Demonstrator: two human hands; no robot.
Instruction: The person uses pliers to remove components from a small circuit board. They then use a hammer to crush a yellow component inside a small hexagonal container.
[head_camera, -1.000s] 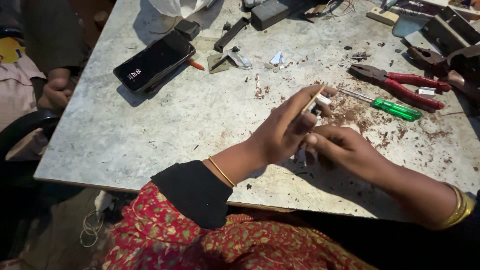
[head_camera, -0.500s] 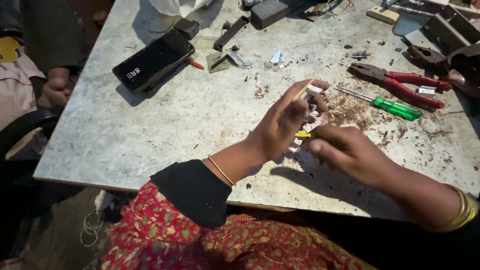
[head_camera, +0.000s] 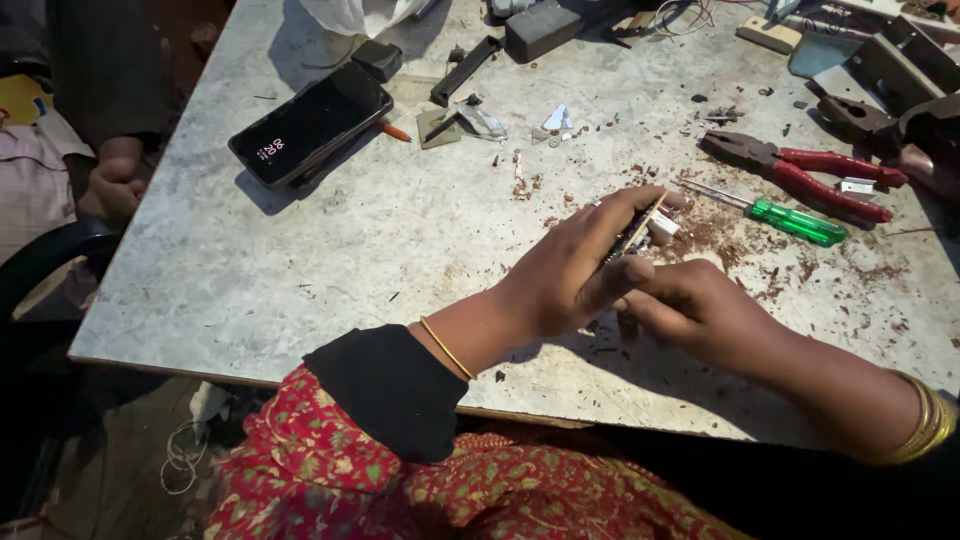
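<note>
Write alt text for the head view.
A left hand pinches a small circuit board on edge while the right hand works at its lower end, over a dusty worktable with a green-handled screwdriver, red-handled pliers and phone.

The surface (head_camera: 300, 260) looks like pale stone, mottled grey, matt and scuffed, with rusty brown crumbs scattered over its right part. The phone (head_camera: 310, 125) has a glossy black glass face. The pliers (head_camera: 790, 170) show dull dark metal jaws and red plastic-coated handles with a slight sheen. The screwdriver (head_camera: 770, 212) has a thin bright metal shaft and a clear green plastic handle. The small board (head_camera: 640, 228) in the left hand (head_camera: 570, 275) looks like thin stiff plastic with a white plastic block on it. Both wrists carry shiny gold-coloured metal bangles (head_camera: 925, 425). The red cloth (head_camera: 330, 470) is matt, printed with flowers.
</note>
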